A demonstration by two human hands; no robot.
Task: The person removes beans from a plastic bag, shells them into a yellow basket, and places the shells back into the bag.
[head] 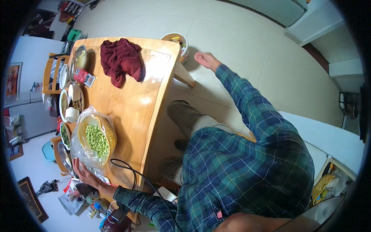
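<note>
My left hand (85,175) is raised with its fingers apart, just beyond the near side of a yellow plastic basket (113,136). Nothing shows in its grasp. A clear plastic bag (79,150) lines the basket, and shelled green beans (97,140) lie inside. Out past the table's corner, my right hand (206,60) hangs over the floor beside a round waste bin (187,52) with scraps in it. Its fingers look curled, but blur hides whether they hold anything.
A dark red towel (121,61) lies crumpled on the wooden table (136,116). Along the far side stand a white cup (72,114), a dish of greens (65,135), several bowls and a red packet (81,76). A black cable (145,178) runs across the near corner.
</note>
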